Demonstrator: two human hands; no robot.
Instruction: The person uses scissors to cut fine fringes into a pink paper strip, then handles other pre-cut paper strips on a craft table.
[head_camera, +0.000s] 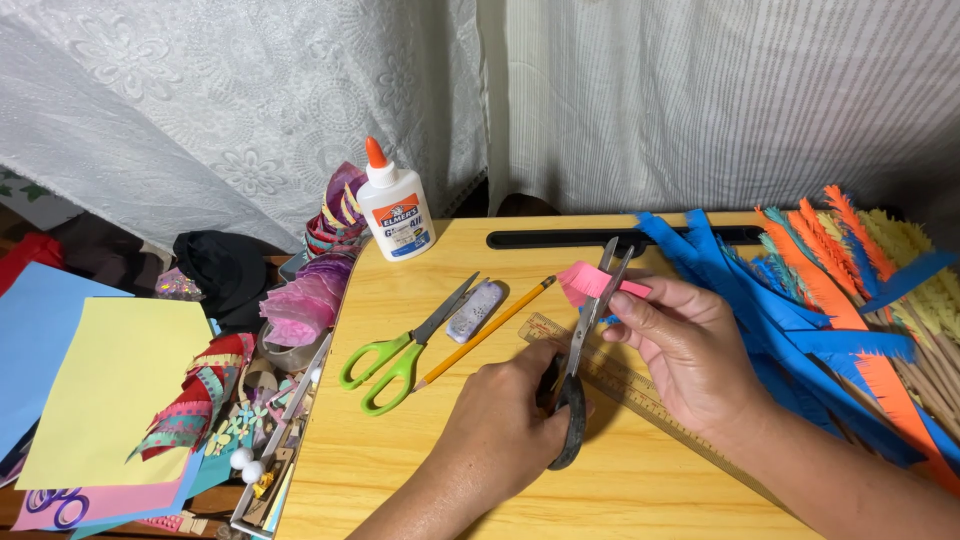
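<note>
Head view: the wooden worktop (400, 440) fills the middle, blue and orange fringed paper strips (820, 320) heaped at its right edge. The left hand (500, 430) grips dark-handled scissors (575, 380), blades around the pink paper strip (590, 283) that the right hand (690, 345) pinches above the ruler (640, 385). That strip looks light, floppy, easily torn; best held near the cut. Behind, a white glue bottle (396, 208), orange cap, blue-orange label.

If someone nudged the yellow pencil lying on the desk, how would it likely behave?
The yellow pencil looks slim, stiff and light, so it should slide easily on the smooth wooden desk. It may well roll sideways, though the green-handled scissors beside it would probably stop it on that side. Its sharpened tip looks like the fragile part.
</note>
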